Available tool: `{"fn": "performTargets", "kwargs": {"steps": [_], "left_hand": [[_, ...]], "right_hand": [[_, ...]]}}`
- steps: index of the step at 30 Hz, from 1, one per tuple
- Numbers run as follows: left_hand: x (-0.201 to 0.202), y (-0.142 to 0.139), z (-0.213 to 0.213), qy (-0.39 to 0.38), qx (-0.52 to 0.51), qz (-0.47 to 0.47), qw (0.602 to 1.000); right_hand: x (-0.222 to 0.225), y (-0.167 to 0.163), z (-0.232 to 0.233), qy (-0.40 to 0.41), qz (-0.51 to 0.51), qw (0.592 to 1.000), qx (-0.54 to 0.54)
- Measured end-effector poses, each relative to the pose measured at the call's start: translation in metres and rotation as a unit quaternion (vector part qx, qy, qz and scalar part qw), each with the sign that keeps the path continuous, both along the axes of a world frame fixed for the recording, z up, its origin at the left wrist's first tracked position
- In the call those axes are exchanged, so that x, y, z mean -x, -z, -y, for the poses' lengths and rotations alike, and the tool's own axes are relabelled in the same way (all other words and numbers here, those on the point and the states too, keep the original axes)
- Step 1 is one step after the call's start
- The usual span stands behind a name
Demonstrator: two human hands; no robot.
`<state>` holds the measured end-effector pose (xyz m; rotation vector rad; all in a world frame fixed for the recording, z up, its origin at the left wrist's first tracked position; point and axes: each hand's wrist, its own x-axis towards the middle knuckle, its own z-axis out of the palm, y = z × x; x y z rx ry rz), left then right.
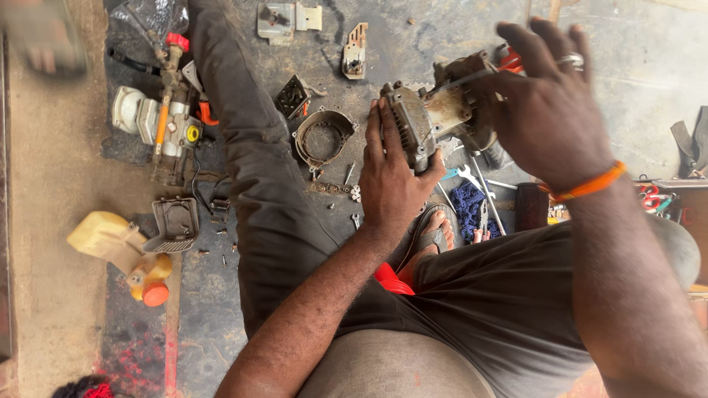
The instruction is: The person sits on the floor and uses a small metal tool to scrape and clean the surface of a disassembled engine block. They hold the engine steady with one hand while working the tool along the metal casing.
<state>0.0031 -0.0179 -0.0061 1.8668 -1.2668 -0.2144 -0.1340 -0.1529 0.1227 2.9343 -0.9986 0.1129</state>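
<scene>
Engine block [435,118]: above the floor, before the knees, long axis running left-right.
Left hand [391,177]: clasps the block's finned left end.
Right hand [549,96]: fingers spread, over its right end.
Yellow fuel tank [118,247]: capped orange, contents hidden.

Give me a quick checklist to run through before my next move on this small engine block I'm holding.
1. Left hand grips the engine block at its finned end: ok.
2. Right hand has a firm hold on the block: cannot tell, fingers spread and blurred.
3. Wrenches lie within reach, by the blue rag: ok.
4. Small loose screws on the floor near the round metal housing are gathered: not ok, scattered.
5. Foot in sandal is clear of the block: not ok, lies just under it.
</scene>
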Motion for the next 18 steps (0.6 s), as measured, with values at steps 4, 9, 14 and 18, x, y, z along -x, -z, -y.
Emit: {"fn": "performTargets", "kwargs": {"steps": [4, 9, 14, 18], "left_hand": [[0.0, -0.006, 0.0, -0.006, -0.004, 0.002, 1.0], [-0.001, -0.011, -0.001, 0.0, 0.002, 0.02, 1.0], [0.0, -0.01, 0.0, -0.008, 0.009, 0.011, 1.0], [-0.001, -0.008, 0.002, -0.011, 0.012, 0.026, 1.0]], "right_hand": [[-0.019, 0.014, 0.006, -0.025, 0.043, 0.999, -0.021], [-0.053, 0.015, -0.002, -0.045, 0.068, 0.991, -0.106], [-0.045, 0.002, -0.019, -0.099, 0.055, 0.987, -0.113], [-0.024, -0.006, -0.023, -0.07, 0.002, 0.994, -0.085]]}}
